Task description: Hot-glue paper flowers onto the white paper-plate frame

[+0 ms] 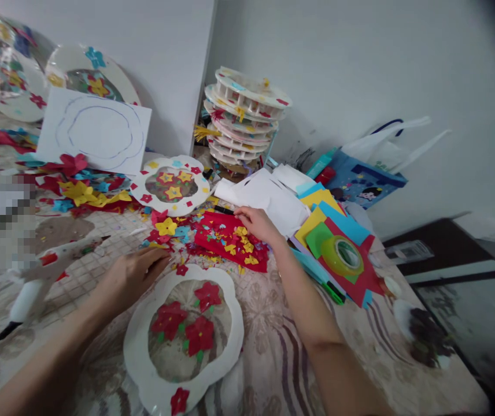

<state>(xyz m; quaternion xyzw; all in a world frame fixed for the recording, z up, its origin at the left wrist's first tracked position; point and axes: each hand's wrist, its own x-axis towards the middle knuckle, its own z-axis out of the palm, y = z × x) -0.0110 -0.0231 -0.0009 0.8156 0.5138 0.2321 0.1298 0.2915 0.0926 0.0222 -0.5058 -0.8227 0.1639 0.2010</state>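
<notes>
Three red flowers [199,335] fill the scalloped white frame [136,335] on the patterned cloth [265,346], probably light, fragile, best held by its rim; beyond it, left hand [132,276] curled, right hand [257,222] narrowed by red paper [259,266], grips unclear.

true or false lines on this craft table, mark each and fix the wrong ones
1. The nearest white frame has three red flowers inside its ring. True.
2. The glue gun lies beside the tape roll. False: the glue gun is on the far side of the left hand.
3. The tape roll rests on coloured paper. True.
4. The sheet with the drawn outline lies flat. False: the sheet is propped up.
</notes>
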